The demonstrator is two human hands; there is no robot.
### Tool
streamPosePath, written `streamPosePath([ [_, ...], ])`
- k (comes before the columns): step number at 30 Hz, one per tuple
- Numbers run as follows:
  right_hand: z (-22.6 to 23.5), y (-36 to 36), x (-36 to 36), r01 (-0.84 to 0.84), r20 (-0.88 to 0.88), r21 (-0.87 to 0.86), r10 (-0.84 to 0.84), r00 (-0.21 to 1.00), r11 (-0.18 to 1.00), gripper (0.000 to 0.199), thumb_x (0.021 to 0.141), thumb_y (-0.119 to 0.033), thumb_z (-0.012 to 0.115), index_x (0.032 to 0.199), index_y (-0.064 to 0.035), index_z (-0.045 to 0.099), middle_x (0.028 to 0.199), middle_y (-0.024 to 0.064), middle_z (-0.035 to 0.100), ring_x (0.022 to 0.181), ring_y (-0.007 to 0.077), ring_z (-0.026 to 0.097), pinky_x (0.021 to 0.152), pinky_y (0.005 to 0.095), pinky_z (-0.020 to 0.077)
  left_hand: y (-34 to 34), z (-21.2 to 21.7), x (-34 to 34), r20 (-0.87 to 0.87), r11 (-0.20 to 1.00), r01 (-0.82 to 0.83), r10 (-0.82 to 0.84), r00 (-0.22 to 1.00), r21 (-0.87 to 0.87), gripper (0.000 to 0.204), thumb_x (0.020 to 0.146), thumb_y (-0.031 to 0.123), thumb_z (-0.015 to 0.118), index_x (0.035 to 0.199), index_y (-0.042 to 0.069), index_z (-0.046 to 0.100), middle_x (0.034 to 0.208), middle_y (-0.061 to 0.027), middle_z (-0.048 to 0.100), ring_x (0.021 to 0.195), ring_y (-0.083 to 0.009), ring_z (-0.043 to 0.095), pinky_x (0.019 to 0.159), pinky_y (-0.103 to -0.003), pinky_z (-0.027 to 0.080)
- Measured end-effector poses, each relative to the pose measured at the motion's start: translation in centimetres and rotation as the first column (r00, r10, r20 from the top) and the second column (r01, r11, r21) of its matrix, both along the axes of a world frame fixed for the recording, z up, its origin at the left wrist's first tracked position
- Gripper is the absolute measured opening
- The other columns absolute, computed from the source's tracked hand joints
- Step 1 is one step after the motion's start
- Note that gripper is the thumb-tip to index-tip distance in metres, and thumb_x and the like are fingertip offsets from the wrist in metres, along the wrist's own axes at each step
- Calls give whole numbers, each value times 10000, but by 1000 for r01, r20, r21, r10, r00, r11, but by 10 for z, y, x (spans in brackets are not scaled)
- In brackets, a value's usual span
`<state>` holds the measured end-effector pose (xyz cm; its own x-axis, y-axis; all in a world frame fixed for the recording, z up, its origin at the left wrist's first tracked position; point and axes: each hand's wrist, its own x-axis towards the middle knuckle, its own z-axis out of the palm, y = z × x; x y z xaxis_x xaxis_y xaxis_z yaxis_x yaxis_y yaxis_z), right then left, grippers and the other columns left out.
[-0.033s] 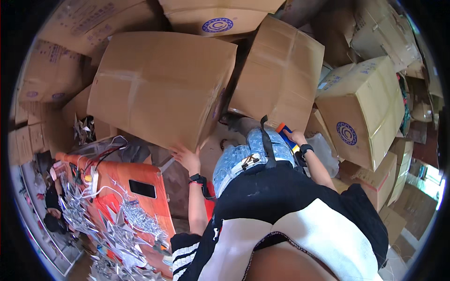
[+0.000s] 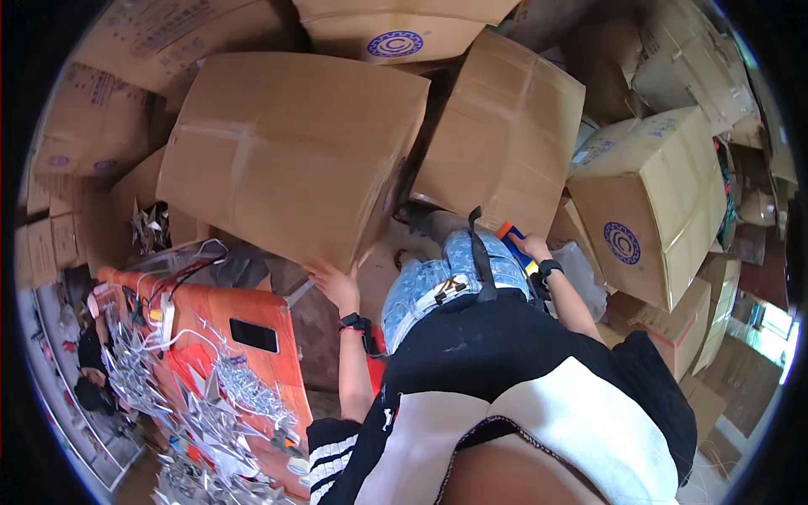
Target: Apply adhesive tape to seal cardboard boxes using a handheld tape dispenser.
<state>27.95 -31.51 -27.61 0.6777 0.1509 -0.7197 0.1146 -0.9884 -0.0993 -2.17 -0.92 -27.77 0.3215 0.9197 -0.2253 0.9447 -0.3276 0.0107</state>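
My left hand [image 2: 338, 288] rests on the near lower edge of a large brown carton [image 2: 295, 143], fingers spread against the cardboard. This carton is taped shut and sits tilted in front of me, left of centre. Beside my right thigh, my right hand [image 2: 534, 246] is closed around an orange-and-blue tool [image 2: 508, 234] with some yellow lower down; its kind is partly hidden by my fingers and clothing. Just beyond that hand stands another tall taped carton [image 2: 505, 126]. A crumpled clear plastic bag [image 2: 582, 282] lies next to my right wrist.
Left of me is an orange-red table [image 2: 278, 324] bearing a black phone [image 2: 253, 335], cables, and heaped silver star decorations [image 2: 215, 421]. More cartons are stacked around, one with a round blue emblem [image 2: 652, 202] at right. Another person [image 2: 94, 362] is at far left.
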Motion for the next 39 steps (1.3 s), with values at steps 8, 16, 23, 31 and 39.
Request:
streamPosePath([
  [8, -6, -6, 9, -201, 86, -45, 204, 975, 979, 637, 735, -588, 421, 765, 18, 612, 799, 239, 573, 794, 366, 558, 690, 393, 430, -8, -8, -17, 313, 845, -154, 351, 883, -512, 494, 770, 389, 516, 939, -75, 542, 799, -267, 567, 800, -411, 541, 708, -434, 425],
  [16, 3, 1, 9, -286, 56, -113, 294, 954, 951, 634, 733, -592, 420, 851, 0, 611, 888, 217, 579, 887, 343, 544, 773, 369, 410, -19, -49, 8, 334, 854, -118, 320, 886, -507, 437, 828, 328, 402, 762, -58, 594, 783, -280, 554, 811, -405, 538, 725, -449, 413],
  [23, 16, 15, -11, -144, 71, -21, 145, 987, 989, 652, 733, -579, 447, 790, 50, 608, 838, 264, 568, 826, 377, 556, 721, 390, 429, -18, -50, 15, 324, 313, 121, 753, 573, -942, 512, 867, 364, 342, 1177, -43, 348, 1131, -210, 449, 992, -304, 505, 813, -368, 418],
  [31, 14, -13, -26, -198, 166, 2, 195, 967, 980, 647, 731, -572, 455, 755, 56, 608, 778, 269, 569, 783, 392, 560, 687, 415, 437, -18, -42, 18, 180, 184, 337, 983, -44, -923, 620, 874, 441, 307, 1296, 8, 170, 1300, -184, 295, 1113, -286, 416, 891, -397, 364],
  [39, 47, 21, 19, -210, 297, 344, 106, 949, 915, 631, 729, -579, 458, 764, 32, 612, 700, 231, 585, 682, 349, 586, 613, 396, 448, -9, -42, 9, 230, 280, -72, 889, 397, -957, 516, 863, 445, 323, 1140, 25, 436, 1140, -74, 495, 971, -228, 517, 705, -318, 434],
])
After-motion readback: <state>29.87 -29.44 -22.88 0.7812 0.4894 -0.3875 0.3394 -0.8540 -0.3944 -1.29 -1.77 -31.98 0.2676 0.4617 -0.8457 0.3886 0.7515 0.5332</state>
